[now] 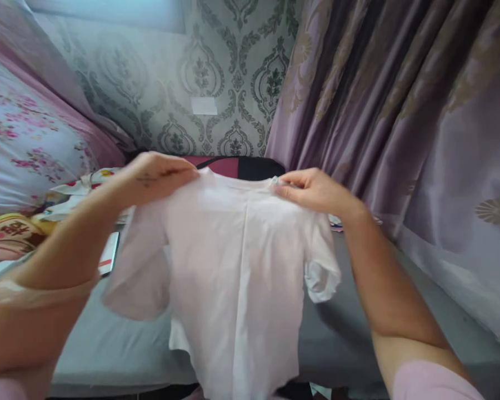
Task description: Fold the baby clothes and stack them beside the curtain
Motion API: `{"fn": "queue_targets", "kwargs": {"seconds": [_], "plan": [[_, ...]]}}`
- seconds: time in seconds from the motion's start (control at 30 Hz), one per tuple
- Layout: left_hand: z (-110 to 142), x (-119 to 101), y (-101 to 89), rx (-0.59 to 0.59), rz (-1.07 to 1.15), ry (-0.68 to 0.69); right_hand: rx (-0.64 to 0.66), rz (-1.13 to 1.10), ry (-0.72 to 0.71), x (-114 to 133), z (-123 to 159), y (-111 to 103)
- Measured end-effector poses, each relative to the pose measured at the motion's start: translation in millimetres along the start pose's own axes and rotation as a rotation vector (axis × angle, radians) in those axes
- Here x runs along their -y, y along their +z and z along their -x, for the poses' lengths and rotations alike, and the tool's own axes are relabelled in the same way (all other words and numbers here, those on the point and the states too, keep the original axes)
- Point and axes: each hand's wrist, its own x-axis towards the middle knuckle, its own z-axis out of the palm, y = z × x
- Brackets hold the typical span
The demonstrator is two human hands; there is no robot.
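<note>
A white short-sleeved T-shirt [237,266] hangs in the air in front of me, its sleeves drooping on both sides. My left hand [154,176] pinches the shirt's top edge at the left shoulder. My right hand [310,189] pinches the top edge at the right shoulder. Both hands are closed on the cloth, and the shirt's body falls down over a grey bed surface [108,344].
A floral pink pillow [29,139] and patterned cloths [12,230] lie at the left. A phone-like flat object [109,253] rests on the bed. Purple curtains [400,111] hang at the right, patterned wallpaper [200,72] behind. A dark red and black item [250,165] lies beyond the shirt.
</note>
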Motion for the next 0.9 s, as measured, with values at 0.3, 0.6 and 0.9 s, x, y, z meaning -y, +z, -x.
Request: {"fn": "queue_targets", "kwargs": {"seconds": [0.3, 0.6, 0.9], "plan": [[1.1, 69.3, 185.9, 0.43, -0.217, -0.217, 0.262, 0.356, 0.406, -115.5, -19.9, 142.1], [1.7, 79.8, 221.4, 0.464, -0.309, -0.32, 0.283, 0.365, 0.429, -148.8, -28.4, 183.9], [-20.8, 114.3, 241.9, 0.446, -0.334, -0.19, 0.296, 0.533, 0.32, -182.2, -42.2, 201.5]]}}
